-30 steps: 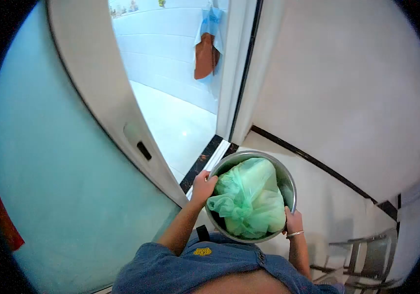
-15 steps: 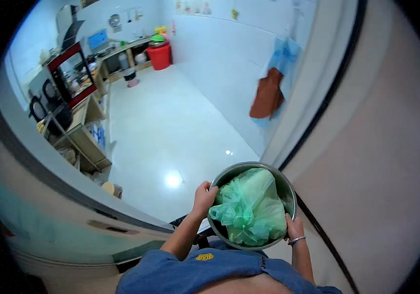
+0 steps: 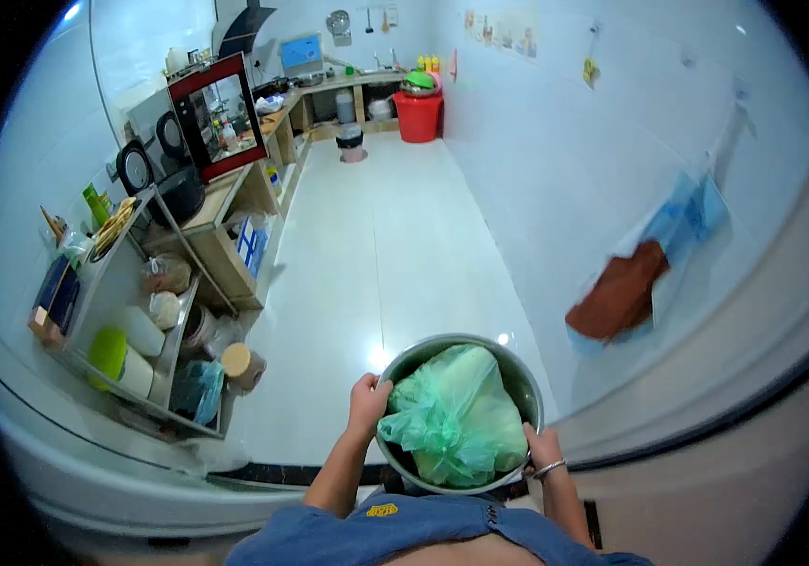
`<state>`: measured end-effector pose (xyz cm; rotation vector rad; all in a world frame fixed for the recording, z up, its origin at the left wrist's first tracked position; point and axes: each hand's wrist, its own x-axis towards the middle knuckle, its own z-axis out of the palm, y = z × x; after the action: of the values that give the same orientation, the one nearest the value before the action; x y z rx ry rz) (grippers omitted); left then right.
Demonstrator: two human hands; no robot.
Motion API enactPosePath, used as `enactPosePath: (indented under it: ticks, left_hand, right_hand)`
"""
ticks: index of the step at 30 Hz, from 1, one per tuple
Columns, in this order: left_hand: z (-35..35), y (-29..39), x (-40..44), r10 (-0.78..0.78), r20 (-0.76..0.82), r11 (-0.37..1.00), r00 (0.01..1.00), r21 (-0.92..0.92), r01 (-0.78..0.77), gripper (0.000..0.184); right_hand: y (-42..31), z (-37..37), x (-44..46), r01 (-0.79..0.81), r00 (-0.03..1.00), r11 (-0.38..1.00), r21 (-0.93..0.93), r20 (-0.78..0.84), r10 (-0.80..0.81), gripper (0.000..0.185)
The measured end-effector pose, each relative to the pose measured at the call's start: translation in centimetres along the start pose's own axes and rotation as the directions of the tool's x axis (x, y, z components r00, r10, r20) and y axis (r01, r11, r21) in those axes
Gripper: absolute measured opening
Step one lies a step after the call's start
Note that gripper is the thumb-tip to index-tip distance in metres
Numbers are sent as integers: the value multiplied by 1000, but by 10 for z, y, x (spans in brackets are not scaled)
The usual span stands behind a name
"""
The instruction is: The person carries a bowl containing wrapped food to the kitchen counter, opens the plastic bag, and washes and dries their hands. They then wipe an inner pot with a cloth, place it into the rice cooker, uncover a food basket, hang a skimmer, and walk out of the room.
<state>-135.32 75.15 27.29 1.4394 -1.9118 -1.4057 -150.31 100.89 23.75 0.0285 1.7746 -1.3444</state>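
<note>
A round metal basin [image 3: 538,401] is held in front of my waist. Inside it lies a knotted green plastic bag [image 3: 461,415] with something pale and bulky in it; its contents I cannot make out. My left hand [image 3: 367,404] is closed on the basin's left rim, thumb over the edge. On the lower right rim, my right hand [image 3: 542,447] grips too, a silver bangle round that wrist. Parts of the fingers of both hands are hidden by the basin.
Ahead is a white tiled floor [image 3: 357,245]. Along the left stand a metal shelf [image 3: 183,330] with jars and bags, and a counter [image 3: 221,198] bearing a red-framed cabinet [image 3: 219,118]. A red bucket [image 3: 419,118] stands at the back; an apron [image 3: 621,288] hangs on the right wall.
I have moved forward through the doorway, and the view has swung left, showing more of the shelf. The basin stays in both hands with the bag in it.
</note>
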Motion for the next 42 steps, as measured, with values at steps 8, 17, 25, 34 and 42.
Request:
enactPosePath:
  ticks: [8,17,25,34,42]
  left_hand:
    - [20,-1,6,70,-37,997,997,20,-70,18]
    - [-19,-1,-27,166,-86,986,982,33,-164,18]
    - [-26,-32,-67,180,-235,982,955,-14,-188,17]
    - [-21,-66,-68,199,-302,965,932,-106,-241,17]
    - [-68,-47,-88,307,-135,937,942,-130,-324,17]
  right_hand:
    - [25,-6,39,40,999,999,-32,4,-40,36]
    - [-7,12,-19,30,999,999,-28,21,-29,38]
    - [4,10,-22,198,976,976,-91,111,-187,37]
    - [23,8,-12,241,963,965,-101,149,-225,35]
    - [61,42,-86,236,971,971,31,-37,-234,32]
